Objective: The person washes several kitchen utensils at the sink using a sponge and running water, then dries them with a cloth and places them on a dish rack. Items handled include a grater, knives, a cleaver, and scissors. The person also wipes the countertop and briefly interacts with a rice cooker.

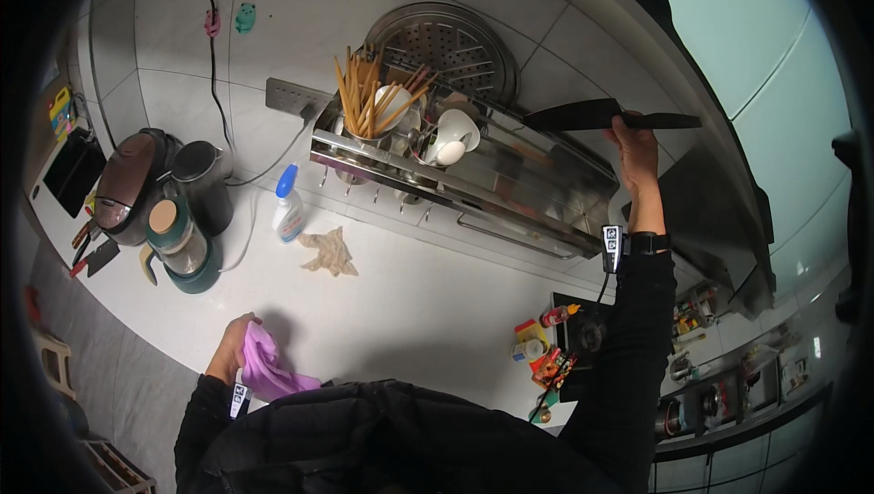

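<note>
My left hand (234,350) grips a bunched purple cloth (266,364) above the white countertop (410,289), close to my body at the left. High on the right, my right hand (633,152) is raised beside the end of a stainless steel wall rack (464,187). It holds a long, flat black object (580,115) shaped like a knife, with its broad part pointing left over the rack. Wooden chopsticks (365,108) and white ceramic spoons (454,142) stand in holders on the rack's left half. The rack's right half shows bare shiny metal.
A spray bottle (289,210) and a crumpled beige rag (330,253) are on the counter. At left stand a glass kettle (179,241), a dark pitcher (203,183), a rice cooker (133,183) and a cleaver (102,256). Sauce bottles (556,315) and packets (552,365) lie right. A perforated steamer plate (450,50) leans behind the rack.
</note>
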`<action>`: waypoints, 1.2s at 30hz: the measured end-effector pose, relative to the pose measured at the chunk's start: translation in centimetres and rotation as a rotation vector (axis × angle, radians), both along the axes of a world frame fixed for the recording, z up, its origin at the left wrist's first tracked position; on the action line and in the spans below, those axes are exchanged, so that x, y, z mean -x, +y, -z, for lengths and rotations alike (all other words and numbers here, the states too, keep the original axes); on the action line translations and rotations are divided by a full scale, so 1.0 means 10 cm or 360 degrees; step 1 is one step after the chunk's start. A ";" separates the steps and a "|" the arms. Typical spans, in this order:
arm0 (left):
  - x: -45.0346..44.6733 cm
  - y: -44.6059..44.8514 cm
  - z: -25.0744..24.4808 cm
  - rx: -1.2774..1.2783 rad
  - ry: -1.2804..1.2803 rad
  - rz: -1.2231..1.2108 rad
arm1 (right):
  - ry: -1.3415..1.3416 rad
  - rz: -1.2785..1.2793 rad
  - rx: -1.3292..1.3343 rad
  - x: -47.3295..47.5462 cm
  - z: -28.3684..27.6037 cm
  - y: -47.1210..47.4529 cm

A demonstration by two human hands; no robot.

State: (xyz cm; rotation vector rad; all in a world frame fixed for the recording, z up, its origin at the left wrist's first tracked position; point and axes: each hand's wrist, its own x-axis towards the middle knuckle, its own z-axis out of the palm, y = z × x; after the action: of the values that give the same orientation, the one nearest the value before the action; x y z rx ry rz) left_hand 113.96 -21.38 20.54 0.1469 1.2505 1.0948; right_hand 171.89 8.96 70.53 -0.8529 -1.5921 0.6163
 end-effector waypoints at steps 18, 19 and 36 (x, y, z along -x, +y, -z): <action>-0.46 -0.35 -0.36 -0.0297 0.0659 0.0125 | -0.0607 0.0156 0.0279 0.22 0.58 0.60; -0.49 -0.41 -0.39 -0.0201 0.0600 0.0059 | -0.0537 0.0151 0.0317 0.17 0.59 0.62; -1.10 -1.11 -0.41 0.0004 -0.0048 -0.0190 | -0.0651 0.0977 -0.0220 0.38 0.40 0.51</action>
State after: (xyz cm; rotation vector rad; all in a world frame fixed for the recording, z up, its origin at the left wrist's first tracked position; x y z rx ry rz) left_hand 124.95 -32.46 24.60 0.0542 1.2461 1.1940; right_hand 168.06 14.06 66.54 -1.3434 -1.5857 -0.1136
